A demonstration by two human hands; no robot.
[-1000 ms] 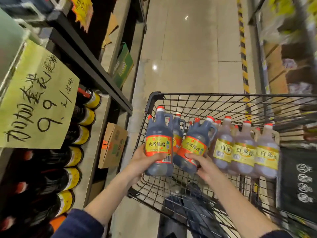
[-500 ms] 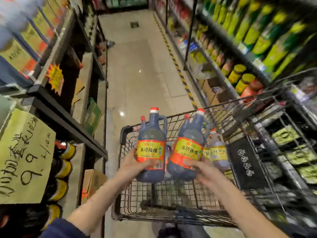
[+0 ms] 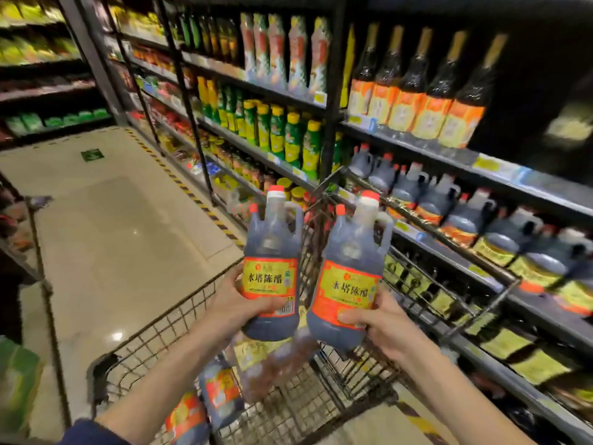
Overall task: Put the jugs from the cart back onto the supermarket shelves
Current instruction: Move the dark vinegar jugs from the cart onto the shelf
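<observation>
At far left, a pale tiled floor (image 3: 128, 220) runs down the aisle. A wire cart (image 3: 150, 345) stands in front of the person, and more jugs (image 3: 221, 393) lie blurred on its bottom. Above the cart, the left hand (image 3: 237, 303) holds a dark jug (image 3: 272, 268) upright, its fingers (image 3: 269, 305) wrapped round the lower body across the red and yellow label. Just beside it, a second dark jug (image 3: 349, 284) leans slightly left, and the right hand (image 3: 382, 322) grasps it from below with its thumb on the label. To the right, the shelves (image 3: 481, 175) carry a row of similar jugs (image 3: 430, 200) below tall dark bottles (image 3: 417, 91).
</observation>
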